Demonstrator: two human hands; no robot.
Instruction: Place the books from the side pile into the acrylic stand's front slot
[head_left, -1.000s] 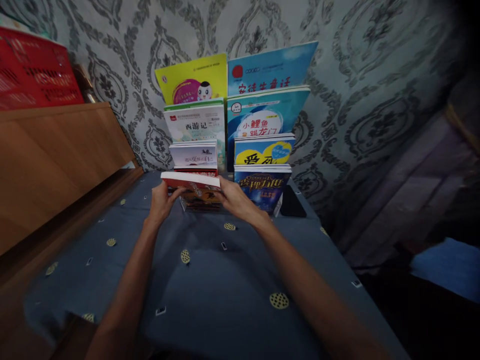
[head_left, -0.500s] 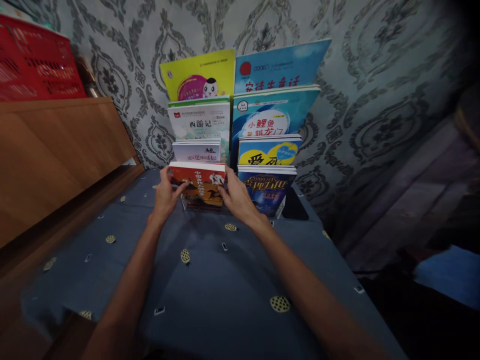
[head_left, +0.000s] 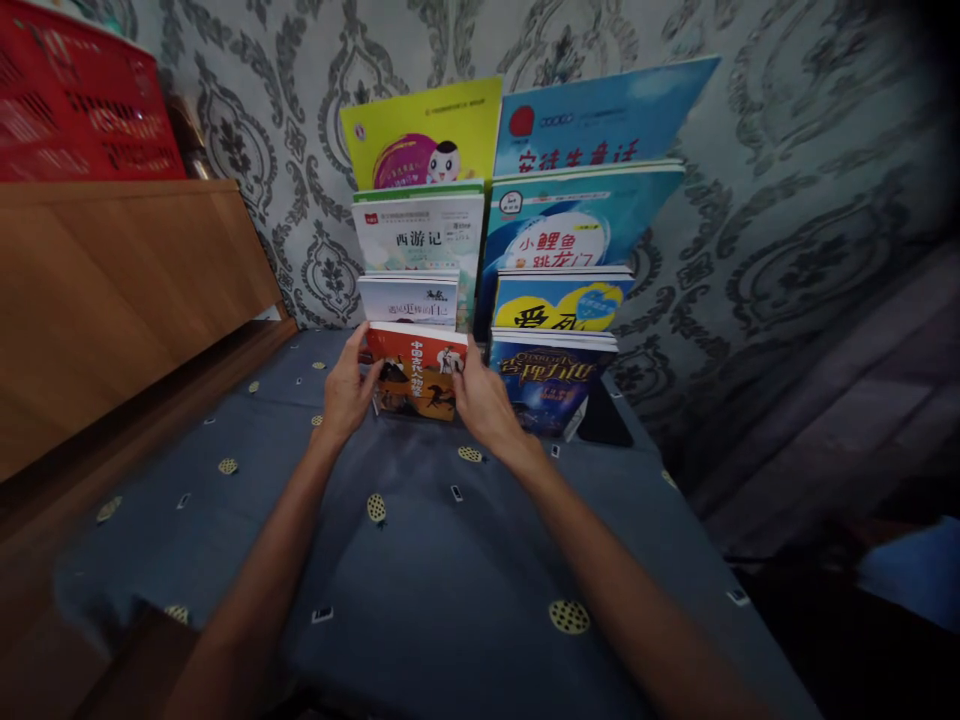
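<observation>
A red and brown book [head_left: 417,375] stands upright at the front of the left column of books. My left hand [head_left: 349,388] grips its left edge, with the thumb on the cover. On its right edge my right hand [head_left: 482,396] is closed, thumb in front and fingers mostly hidden behind. Directly behind it rise a pale lilac book [head_left: 409,300], a white book [head_left: 412,235] and a yellow-green book [head_left: 420,125]. Just right of my right hand stands a dark blue book [head_left: 551,385]. What holds the books up is mostly hidden.
Further right-hand books are a yellow and blue one [head_left: 562,303], a teal one [head_left: 600,215] and a blue one [head_left: 600,115]. A dark flat object [head_left: 606,418] lies beside them on the blue cloth [head_left: 420,600]. A red basket [head_left: 82,110] sits on a wooden cabinet [head_left: 120,300].
The view has shifted, so the books appear slightly further right and larger. The red and brown book's cover now faces me more fully; both hands stay on its edges.
</observation>
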